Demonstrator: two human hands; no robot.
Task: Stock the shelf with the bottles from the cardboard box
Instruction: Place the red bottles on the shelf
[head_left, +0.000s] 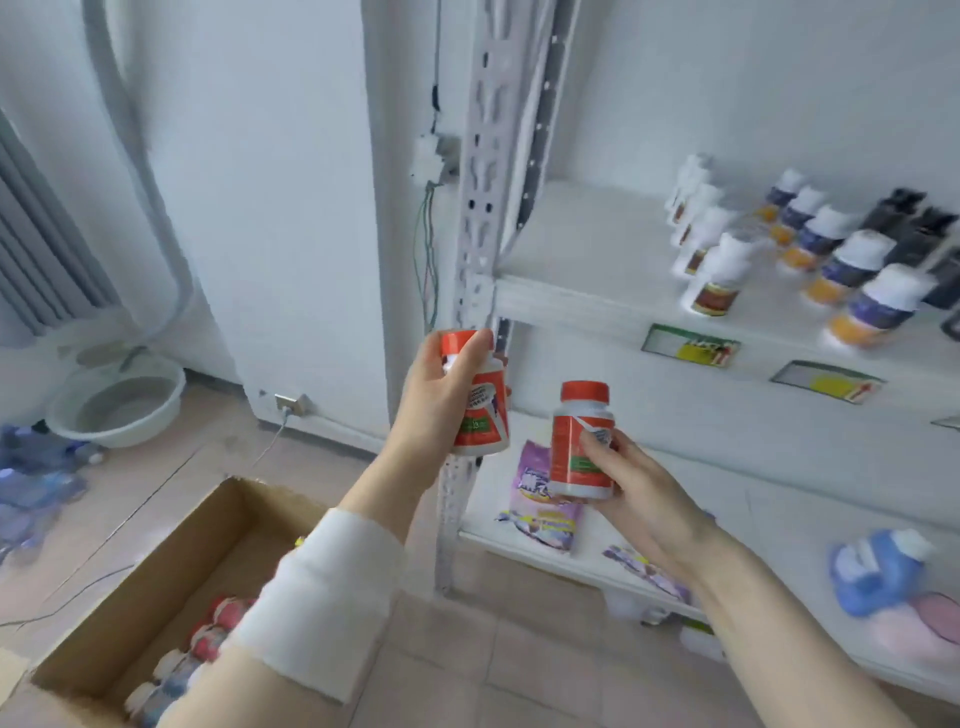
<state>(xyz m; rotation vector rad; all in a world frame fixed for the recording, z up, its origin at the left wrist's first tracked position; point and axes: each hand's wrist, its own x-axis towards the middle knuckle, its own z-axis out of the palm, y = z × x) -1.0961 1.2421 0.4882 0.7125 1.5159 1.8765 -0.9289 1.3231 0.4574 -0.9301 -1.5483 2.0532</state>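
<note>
Midway | left hand (441, 410) gripped a red-capped bottle (480, 410) | right hand (628, 483) gripped a second bottle (579, 447) | both were raised before the shelf (587, 291), unplaced | shelved bottles (831, 260) stood in rows | boxed bottles (208, 639) lay in the cardboard box (171, 551), so much was judged left.

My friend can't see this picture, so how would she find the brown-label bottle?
Find the white metal shelf on the right and its upper board, where bottles stand in rows. Take the leftmost row's front bottle. It has a white cap and brown label, while the next row's labels are blue and orange.
</note>
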